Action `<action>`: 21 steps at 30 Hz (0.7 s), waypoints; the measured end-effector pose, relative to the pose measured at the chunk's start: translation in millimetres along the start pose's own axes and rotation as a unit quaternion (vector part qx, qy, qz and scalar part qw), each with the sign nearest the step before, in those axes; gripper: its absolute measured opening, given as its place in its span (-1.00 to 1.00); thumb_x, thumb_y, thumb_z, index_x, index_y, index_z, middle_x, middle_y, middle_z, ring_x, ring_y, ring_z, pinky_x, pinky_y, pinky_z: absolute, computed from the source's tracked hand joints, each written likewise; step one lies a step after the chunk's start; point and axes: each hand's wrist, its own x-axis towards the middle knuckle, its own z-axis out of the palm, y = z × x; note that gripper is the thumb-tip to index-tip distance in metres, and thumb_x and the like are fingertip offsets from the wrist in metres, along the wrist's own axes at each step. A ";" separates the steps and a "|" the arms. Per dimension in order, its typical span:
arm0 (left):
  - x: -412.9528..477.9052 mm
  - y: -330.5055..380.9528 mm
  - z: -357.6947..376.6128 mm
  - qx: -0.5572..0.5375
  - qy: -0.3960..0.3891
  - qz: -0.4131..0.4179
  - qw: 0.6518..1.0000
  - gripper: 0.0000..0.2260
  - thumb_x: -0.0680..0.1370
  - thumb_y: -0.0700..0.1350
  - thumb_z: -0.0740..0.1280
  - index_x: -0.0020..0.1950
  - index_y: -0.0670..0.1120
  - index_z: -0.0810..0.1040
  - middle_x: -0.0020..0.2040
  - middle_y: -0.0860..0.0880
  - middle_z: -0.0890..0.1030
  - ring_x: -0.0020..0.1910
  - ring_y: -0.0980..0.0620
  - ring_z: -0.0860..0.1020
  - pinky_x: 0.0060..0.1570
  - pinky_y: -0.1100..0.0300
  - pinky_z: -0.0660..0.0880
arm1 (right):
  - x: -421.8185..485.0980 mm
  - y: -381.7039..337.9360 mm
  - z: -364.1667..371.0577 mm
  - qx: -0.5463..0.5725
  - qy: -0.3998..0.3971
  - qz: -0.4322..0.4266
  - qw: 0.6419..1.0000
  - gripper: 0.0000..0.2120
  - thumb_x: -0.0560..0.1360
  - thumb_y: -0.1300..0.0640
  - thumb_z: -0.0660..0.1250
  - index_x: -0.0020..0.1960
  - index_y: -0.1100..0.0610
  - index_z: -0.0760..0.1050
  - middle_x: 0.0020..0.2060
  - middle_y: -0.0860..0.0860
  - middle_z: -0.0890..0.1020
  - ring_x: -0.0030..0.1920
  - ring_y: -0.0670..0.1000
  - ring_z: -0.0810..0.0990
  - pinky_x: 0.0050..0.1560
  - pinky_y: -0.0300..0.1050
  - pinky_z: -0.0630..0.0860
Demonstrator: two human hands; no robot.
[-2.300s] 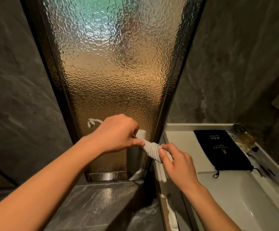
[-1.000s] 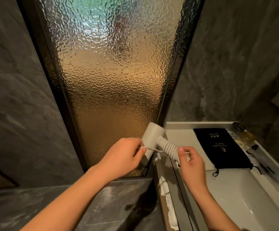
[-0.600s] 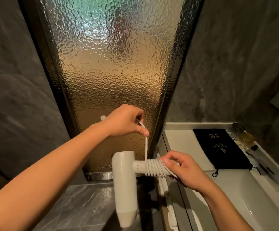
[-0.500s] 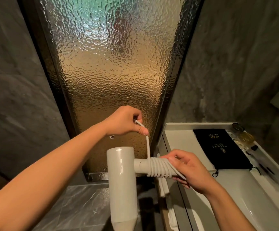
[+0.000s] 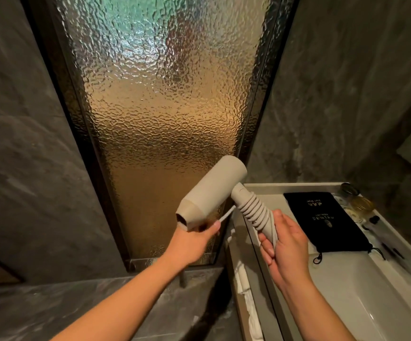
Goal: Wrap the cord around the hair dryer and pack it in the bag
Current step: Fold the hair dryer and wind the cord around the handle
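A pale beige hair dryer (image 5: 211,190) hangs in the air in front of the textured glass door, barrel tilted up to the right. Its cord (image 5: 253,210) is coiled in several turns around the handle. My right hand (image 5: 285,244) grips the lower end of the handle. A short straight stretch of cord (image 5: 226,214) runs from the coils to my left hand (image 5: 192,242), which pinches it just below the dryer's nozzle. A black drawstring bag (image 5: 322,220) with gold print lies flat on the white counter to the right.
The white counter (image 5: 263,193) joins a sink basin (image 5: 352,286) at lower right. Small bottles and toiletries (image 5: 356,203) stand along its back edge. White towels (image 5: 246,291) hang below the counter's left side. The glass door (image 5: 160,99) and grey stone walls close in.
The dryer has turned from barrel pointing down to barrel tilted up to the right. My left hand has dropped from above the handle to below the nozzle, carrying the cord along.
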 end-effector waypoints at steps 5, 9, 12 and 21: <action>-15.0 -21.3 8.9 0.079 -0.006 0.015 0.997 -0.69 0.62 0.03 0.29 -0.24 -0.06 0.65 -0.56 0.10 0.38 -0.57 0.17 0.30 -0.47 0.23 0.20 | 0.1 23.2 -1.5 -0.063 0.077 -0.014 0.995 -0.68 0.65 -0.02 0.26 0.00 0.26 0.54 -0.46 0.14 0.48 -0.63 -0.08 0.32 -0.66 -0.30 0.19; -20.8 -13.3 -12.0 0.189 0.008 0.077 0.979 -0.75 0.61 0.02 0.29 -0.27 0.05 0.55 -0.42 0.11 0.51 -0.44 0.18 0.44 -0.43 0.32 0.27 | 9.0 31.7 -12.7 -0.186 0.117 -0.044 0.975 -0.72 0.64 -0.02 0.29 -0.07 0.18 0.57 -0.37 0.20 0.59 -0.50 0.04 0.49 -0.63 -0.24 0.31; -18.1 6.8 -32.1 0.270 0.004 0.148 0.951 -0.79 0.60 0.06 0.27 -0.22 0.07 0.51 -0.34 0.11 0.54 -0.34 0.16 0.51 -0.35 0.23 0.38 | 9.8 32.1 -16.8 -0.284 0.096 -0.092 0.949 -0.81 0.63 0.05 0.30 -0.07 0.12 0.60 -0.23 0.15 0.67 -0.29 0.11 0.61 -0.46 -0.31 0.48; 19.2 66.9 -72.2 0.488 -0.038 0.301 0.818 -0.76 0.58 0.15 0.26 -0.05 0.00 0.57 -0.09 0.04 0.60 -0.05 -0.06 0.60 -0.18 0.04 0.54 | -7.4 20.7 -12.7 -0.458 -0.119 -0.133 0.871 -0.83 0.60 -0.05 0.32 0.09 -0.03 0.62 -0.09 -0.13 0.70 -0.14 -0.18 0.65 -0.28 -0.38 0.48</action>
